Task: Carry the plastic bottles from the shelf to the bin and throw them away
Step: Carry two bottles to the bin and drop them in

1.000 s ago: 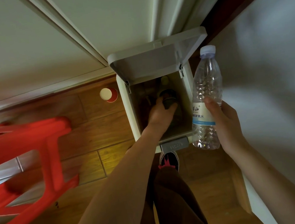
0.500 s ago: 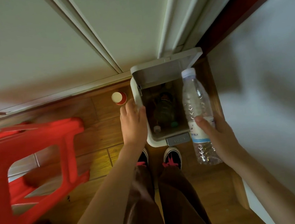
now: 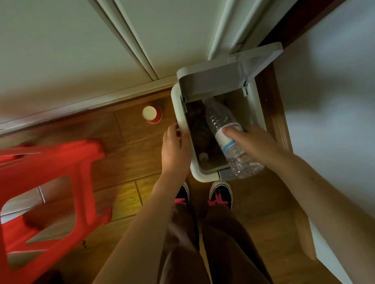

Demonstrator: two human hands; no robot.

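A white pedal bin (image 3: 179, 110) stands on the wooden floor by the wall, its lid (image 3: 228, 74) raised. My right hand (image 3: 255, 143) grips a clear plastic bottle (image 3: 223, 123) with a blue-and-white label, tipped neck-down into the bin's opening, its base sticking out over the front rim. My left hand (image 3: 174, 148) rests on the bin's left rim, fingers curled against it, holding nothing else. Dark bottles lie inside the bin, and a pale cap (image 3: 203, 156) shows near the front.
A red plastic stool (image 3: 36, 196) stands at the left. A red paper cup (image 3: 152, 114) sits on the floor left of the bin. My two shoes (image 3: 220, 193) are just in front of the bin's pedal. A white wall is at the right.
My left hand came out of the bin, leaving the dark bottle inside, and went to the left rim. My right hand tipped the clear bottle over and moved it neck-first into the opening.
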